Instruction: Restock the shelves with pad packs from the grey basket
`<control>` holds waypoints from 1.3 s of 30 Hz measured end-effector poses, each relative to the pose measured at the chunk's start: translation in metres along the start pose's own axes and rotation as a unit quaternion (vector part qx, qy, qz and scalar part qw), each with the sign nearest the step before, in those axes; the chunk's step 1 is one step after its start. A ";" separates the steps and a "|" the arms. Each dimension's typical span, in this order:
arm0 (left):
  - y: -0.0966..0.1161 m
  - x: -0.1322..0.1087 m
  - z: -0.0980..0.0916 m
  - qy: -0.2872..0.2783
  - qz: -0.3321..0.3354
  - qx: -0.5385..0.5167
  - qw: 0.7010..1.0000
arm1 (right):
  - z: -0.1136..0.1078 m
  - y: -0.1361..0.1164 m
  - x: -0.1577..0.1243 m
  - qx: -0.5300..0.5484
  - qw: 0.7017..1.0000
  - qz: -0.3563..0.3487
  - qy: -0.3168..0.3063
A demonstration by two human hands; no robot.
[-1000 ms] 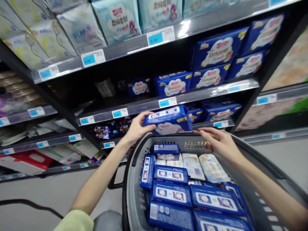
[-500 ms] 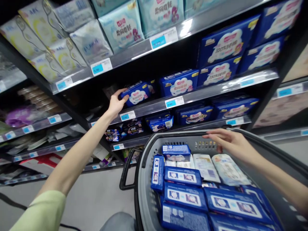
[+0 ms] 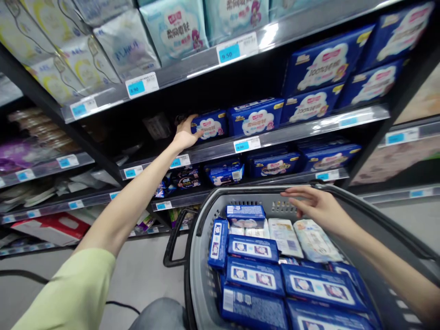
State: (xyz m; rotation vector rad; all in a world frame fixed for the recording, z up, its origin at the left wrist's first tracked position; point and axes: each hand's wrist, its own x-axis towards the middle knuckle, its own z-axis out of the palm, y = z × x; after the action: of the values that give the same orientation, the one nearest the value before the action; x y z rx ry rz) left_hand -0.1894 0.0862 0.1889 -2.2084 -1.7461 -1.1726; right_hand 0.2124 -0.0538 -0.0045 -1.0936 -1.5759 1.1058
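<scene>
My left hand (image 3: 187,132) reaches into the middle shelf and grips the left end of a blue pack of sanitary pads (image 3: 212,125), thumb at its front and fingers behind its upper edge. That pack stands on the shelf beside another blue pack (image 3: 256,120). My right hand (image 3: 314,204) hovers over the far side of a grey shopping basket (image 3: 202,275), fingers stretched out and holding nothing. Blue packs (image 3: 252,247) and paler packs (image 3: 285,236) fill much of the basket.
Stacked blue packs (image 3: 316,71) stand farther right on the middle shelf. Light packs (image 3: 173,32) line the shelf above, and more blue packs (image 3: 275,164) sit below. The basket's black handle (image 3: 175,247) sticks out left. A black cable (image 3: 24,275) lies on the floor.
My left hand has moved right and deeper along the shelf, and the blue pack has shifted right with it, closer to its neighbour. My right hand stays over the basket.
</scene>
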 end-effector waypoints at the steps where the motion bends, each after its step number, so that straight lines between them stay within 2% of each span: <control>1: -0.003 0.002 0.000 0.011 -0.001 -0.015 1.000 | 0.000 0.000 0.000 -0.006 1.000 -0.004 -0.002; 3: 0.000 0.001 -0.003 0.058 0.018 -0.041 0.997 | -0.001 0.001 0.000 -0.019 1.000 -0.010 -0.006; 5: 0.020 -0.013 -0.004 0.132 0.066 -0.063 0.987 | -0.004 0.001 0.001 -0.045 0.999 -0.018 -0.008; 8: 0.073 -0.060 0.003 0.216 0.147 -0.064 0.963 | -0.010 0.005 0.002 -0.156 0.987 -0.032 -0.022; 9: 0.092 -0.080 0.009 0.231 0.171 -0.055 0.956 | -0.012 0.008 0.003 -0.217 0.975 -0.037 -0.036; 10: 0.109 -0.102 0.019 0.223 0.184 -0.051 0.956 | -0.014 0.012 0.003 -0.283 0.957 -0.040 -0.058; 12: 0.132 -0.146 0.047 0.146 0.228 -0.070 0.960 | -0.016 0.021 0.001 -0.397 0.909 -0.029 -0.124; 14: 0.140 -0.183 0.082 -0.026 0.291 -0.084 0.953 | -0.015 0.031 -0.002 -0.460 0.864 0.009 -0.207; 16: 0.133 -0.210 0.116 -0.197 0.348 -0.055 0.915 | -0.012 0.039 -0.006 -0.480 0.830 0.054 -0.279; 17: 0.126 -0.219 0.130 -0.259 0.361 -0.031 0.895 | -0.010 0.042 -0.008 -0.484 0.818 0.069 -0.303; 18: 0.118 -0.226 0.141 -0.301 0.358 -0.006 0.884 | -0.009 0.045 -0.009 -0.487 0.810 0.078 -0.317; 20: 0.100 -0.235 0.154 -0.353 0.310 0.027 0.882 | -0.005 0.047 -0.010 -0.488 0.807 0.081 -0.322; 22: 0.086 -0.239 0.158 -0.388 0.246 0.043 0.887 | -0.002 0.046 -0.010 -0.485 0.812 0.076 -0.316; 24: 0.078 -0.239 0.158 -0.404 0.212 0.059 0.888 | 0.000 0.045 -0.010 -0.482 0.815 0.072 -0.315; 32: 0.078 -0.232 0.159 -0.402 0.192 0.117 0.887 | 0.003 0.046 -0.014 -0.467 0.813 0.094 -0.336; 39: 0.079 -0.231 0.157 -0.406 0.160 0.061 0.898 | 0.007 0.048 -0.012 -0.432 0.851 0.013 -0.299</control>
State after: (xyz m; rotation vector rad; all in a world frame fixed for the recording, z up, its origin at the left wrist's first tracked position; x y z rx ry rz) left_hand -0.0545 -0.0443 -0.0322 -2.9729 -1.4618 -0.0308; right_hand 0.2162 -0.0567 -0.0544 -1.4017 -2.7208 0.7655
